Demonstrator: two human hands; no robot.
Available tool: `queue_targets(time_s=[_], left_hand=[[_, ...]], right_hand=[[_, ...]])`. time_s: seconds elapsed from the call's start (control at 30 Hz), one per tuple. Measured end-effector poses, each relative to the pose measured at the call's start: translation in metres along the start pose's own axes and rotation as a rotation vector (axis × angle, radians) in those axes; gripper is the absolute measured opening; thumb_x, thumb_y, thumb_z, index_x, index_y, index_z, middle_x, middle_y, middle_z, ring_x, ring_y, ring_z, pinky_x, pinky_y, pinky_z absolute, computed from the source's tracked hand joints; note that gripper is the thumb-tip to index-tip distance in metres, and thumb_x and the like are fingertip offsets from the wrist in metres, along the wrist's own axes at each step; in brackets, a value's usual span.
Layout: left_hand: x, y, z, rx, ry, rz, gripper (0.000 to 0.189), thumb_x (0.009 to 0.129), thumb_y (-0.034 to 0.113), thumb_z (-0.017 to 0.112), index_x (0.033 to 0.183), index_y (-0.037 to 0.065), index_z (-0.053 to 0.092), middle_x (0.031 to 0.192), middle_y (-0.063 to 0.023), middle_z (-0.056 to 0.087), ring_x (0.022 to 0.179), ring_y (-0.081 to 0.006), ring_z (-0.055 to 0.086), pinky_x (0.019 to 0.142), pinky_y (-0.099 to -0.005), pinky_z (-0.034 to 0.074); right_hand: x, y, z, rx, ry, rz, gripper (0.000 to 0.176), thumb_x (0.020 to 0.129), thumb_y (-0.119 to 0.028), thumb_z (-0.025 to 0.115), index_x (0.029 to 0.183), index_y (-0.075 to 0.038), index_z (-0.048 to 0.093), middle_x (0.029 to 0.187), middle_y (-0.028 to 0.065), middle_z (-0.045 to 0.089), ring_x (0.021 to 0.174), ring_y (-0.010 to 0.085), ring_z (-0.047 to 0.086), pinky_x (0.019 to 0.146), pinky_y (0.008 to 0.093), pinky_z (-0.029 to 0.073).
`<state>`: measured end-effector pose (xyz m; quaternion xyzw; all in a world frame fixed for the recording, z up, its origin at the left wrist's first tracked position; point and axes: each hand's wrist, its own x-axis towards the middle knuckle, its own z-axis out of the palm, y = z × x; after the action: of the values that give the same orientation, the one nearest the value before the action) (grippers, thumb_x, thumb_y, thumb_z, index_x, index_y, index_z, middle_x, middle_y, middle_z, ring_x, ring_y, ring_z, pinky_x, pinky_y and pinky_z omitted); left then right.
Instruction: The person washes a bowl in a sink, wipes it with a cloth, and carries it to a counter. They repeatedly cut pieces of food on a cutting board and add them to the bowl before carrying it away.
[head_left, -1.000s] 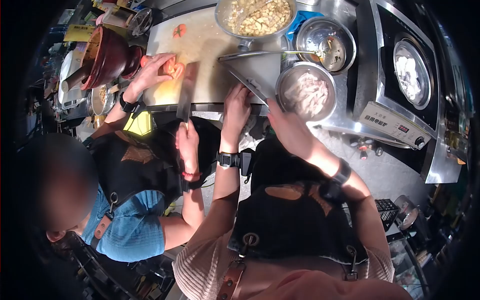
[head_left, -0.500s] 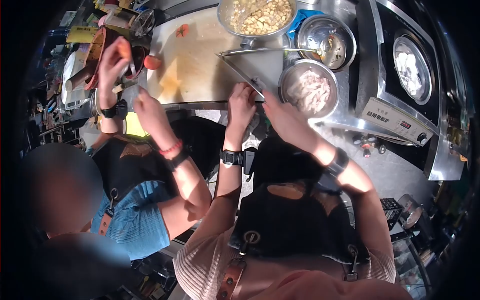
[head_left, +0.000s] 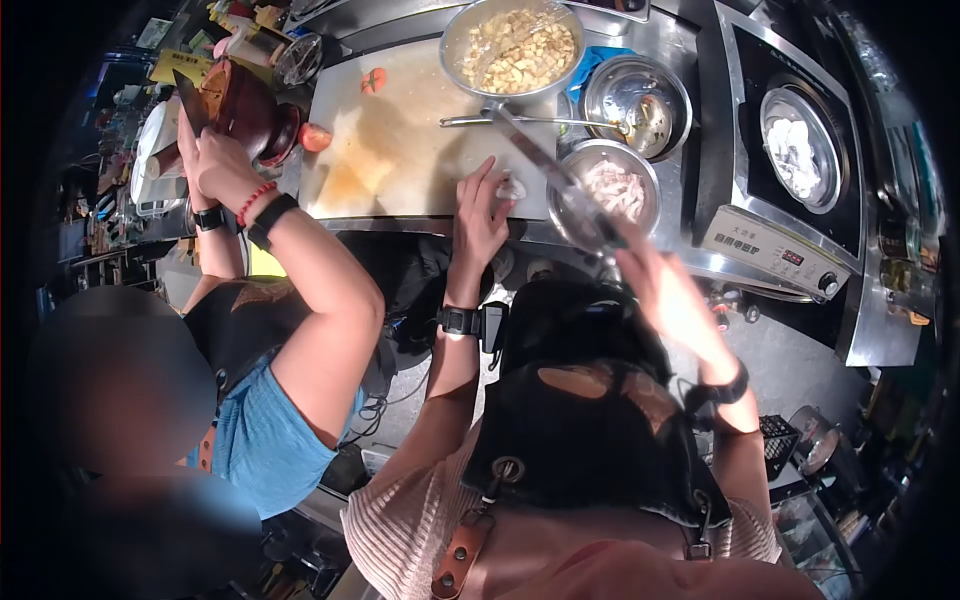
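Note:
My left hand [head_left: 480, 212] rests at the front right of the white cutting board [head_left: 420, 80], fingers apart, beside a small pale piece of meat [head_left: 511, 187]. My right hand [head_left: 660, 285] is closed around the handle of a knife [head_left: 545, 160], blurred by motion. The blade crosses over the near left part of a metal bowl of pale meat strips [head_left: 617, 190], its tip pointing to the board.
Behind are a bowl of diced food [head_left: 520, 50], a metal bowl with liquid [head_left: 655, 115] and a cooker [head_left: 780, 250]. At left, a co-worker's hands [head_left: 215, 165] hold a knife near a red-brown mortar [head_left: 245, 110]. Tomatoes [head_left: 315, 137] lie nearby.
My right hand has moved right and toward me, lifting the knife off the board area. My left hand's fingers have spread. The co-worker's hands have come together at a knife.

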<state>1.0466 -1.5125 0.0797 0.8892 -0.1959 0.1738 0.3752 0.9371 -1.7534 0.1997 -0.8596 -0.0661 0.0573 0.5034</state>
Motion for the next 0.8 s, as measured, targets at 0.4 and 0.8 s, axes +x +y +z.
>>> queue_targets(time_s=[0.4, 0.8], left_hand=[[0.007, -0.022, 0.010, 0.009, -0.274, -0.007, 0.027, 0.077, -0.002, 0.056, 0.104, 0.001, 0.057, 0.100, -0.0178, 0.053, 0.094, -0.0345, 0.054, 0.084, -0.0421, 0.045], [0.171, 0.246, 0.067, -0.342, -0.347, 0.495, 0.022, 0.077, 0.004, 0.067, 0.099, 0.004, 0.069, 0.091, -0.0110, 0.065, 0.083, -0.0231, 0.065, 0.073, -0.0307, 0.052]], right_hand=[[-0.099, 0.005, -0.072, 0.329, 0.080, 0.485, 0.039, 0.098, -0.021, 0.049, 0.135, -0.006, 0.048, 0.097, 0.0170, 0.062, 0.068, 0.0182, 0.058, 0.066, 0.0337, 0.047], [-0.209, 0.028, -0.128, 0.544, 0.789, 0.313, 0.040, 0.103, -0.025, 0.042, 0.137, -0.004, 0.040, 0.058, -0.0019, 0.045, 0.038, 0.0038, 0.036, 0.036, 0.0196, 0.028]])
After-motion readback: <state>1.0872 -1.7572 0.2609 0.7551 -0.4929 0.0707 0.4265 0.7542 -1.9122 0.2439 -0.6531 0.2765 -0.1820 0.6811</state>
